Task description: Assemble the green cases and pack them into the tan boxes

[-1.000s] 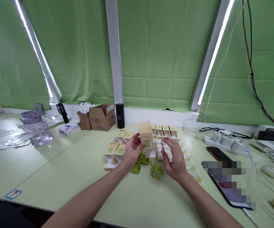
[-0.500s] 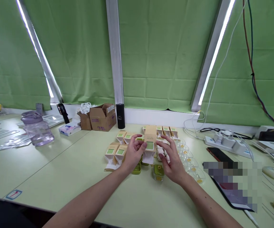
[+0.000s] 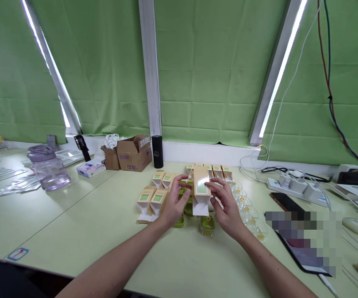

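The small tan carton (image 3: pixel 201 187) sits slightly further right than half a second ago, and the right hand (image 3: pixel 227 207) has closed in on it. The left hand (image 3: pixel 175 200), fingers loosely curled, grips its left edge; the right fingertips press its right side. It is upright above the green cases (image 3: pixel 179 221), green label facing the camera and white bottom flaps open. Matching cartons (image 3: pixel 152 198) lie on the table (image 3: pixel 104 231) to the left.
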Demonstrator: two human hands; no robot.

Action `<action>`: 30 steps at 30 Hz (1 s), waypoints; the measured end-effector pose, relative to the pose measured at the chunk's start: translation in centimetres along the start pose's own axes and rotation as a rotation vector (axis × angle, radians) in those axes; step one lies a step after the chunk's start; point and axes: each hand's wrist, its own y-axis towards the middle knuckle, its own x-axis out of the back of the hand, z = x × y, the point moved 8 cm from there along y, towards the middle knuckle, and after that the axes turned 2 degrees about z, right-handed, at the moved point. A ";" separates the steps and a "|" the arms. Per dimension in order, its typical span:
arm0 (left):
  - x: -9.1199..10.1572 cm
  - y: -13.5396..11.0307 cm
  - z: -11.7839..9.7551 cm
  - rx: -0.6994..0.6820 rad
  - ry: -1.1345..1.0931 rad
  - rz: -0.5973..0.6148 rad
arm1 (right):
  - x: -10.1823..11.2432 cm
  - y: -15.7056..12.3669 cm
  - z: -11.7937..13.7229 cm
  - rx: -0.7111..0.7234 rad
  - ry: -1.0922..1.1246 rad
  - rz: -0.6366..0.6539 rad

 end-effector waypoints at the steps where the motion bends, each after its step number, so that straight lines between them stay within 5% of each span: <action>1: 0.0 -0.1 -0.4 -0.042 0.027 0.014 | 0.1 0.0 -0.1 -0.016 0.015 -0.007; 6: -0.7 -0.4 -2.0 -0.205 0.139 0.082 | 0.1 0.1 -0.3 -0.057 0.074 -0.013; 30: -0.5 -0.1 -0.6 -0.146 0.078 -0.010 | -0.9 -0.2 -0.7 -0.099 0.161 0.067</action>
